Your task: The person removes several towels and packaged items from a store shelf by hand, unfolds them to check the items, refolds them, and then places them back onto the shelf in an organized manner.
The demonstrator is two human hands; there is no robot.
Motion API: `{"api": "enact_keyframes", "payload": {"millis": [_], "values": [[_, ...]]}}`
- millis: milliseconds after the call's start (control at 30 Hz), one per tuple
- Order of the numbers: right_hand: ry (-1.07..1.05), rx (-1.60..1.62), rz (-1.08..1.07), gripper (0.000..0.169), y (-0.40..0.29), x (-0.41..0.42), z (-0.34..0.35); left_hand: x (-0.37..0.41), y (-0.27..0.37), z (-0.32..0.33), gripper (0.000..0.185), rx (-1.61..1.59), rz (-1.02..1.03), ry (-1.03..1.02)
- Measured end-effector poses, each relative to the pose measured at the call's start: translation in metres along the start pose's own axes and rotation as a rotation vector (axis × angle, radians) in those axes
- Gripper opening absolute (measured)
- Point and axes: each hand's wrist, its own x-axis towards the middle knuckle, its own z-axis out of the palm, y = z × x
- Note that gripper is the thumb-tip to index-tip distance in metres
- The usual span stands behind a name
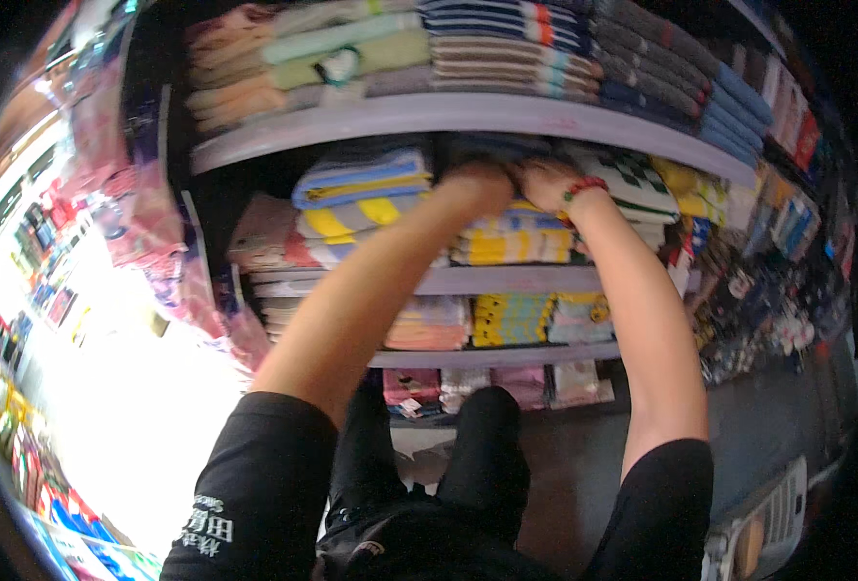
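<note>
Both arms reach forward onto the middle shelf (516, 280) of a rack of folded textiles. My left hand (478, 180) is blurred above the stack, its fingers hidden in the shadow under the shelf above. Close beside it is my right hand (547, 181), with a red and green bead bracelet (584, 190) at the wrist. Its fingertips are also out of sight. Below the hands lies a folded yellow and white striped cloth (512, 245). Left of them sits a stack with a blue-edged folded towel (362, 181); on the right, a green and white checked one (632, 187).
Folded striped towels (509, 62) fill the upper shelf (472, 112), whose edge overhangs my hands. More folded cloths (512, 319) lie on the lower shelf. A pink patterned hanging (146, 218) borders the rack at left. A pale slatted plastic object (770, 508) stands at lower right.
</note>
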Motion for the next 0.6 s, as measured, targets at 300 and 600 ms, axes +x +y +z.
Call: {"api": "enact_keyframes", "payload": {"millis": [300,600], "values": [[0.728,0.288,-0.022,0.018,-0.101,-0.133,-0.002,-0.170,-0.035,-0.032,0.045,0.068,0.381,0.773],[0.163,0.630,0.344,0.011,-0.200,-0.326,0.212,-0.166,-0.116,-0.059,0.069,0.071,-0.002,0.113]]}}
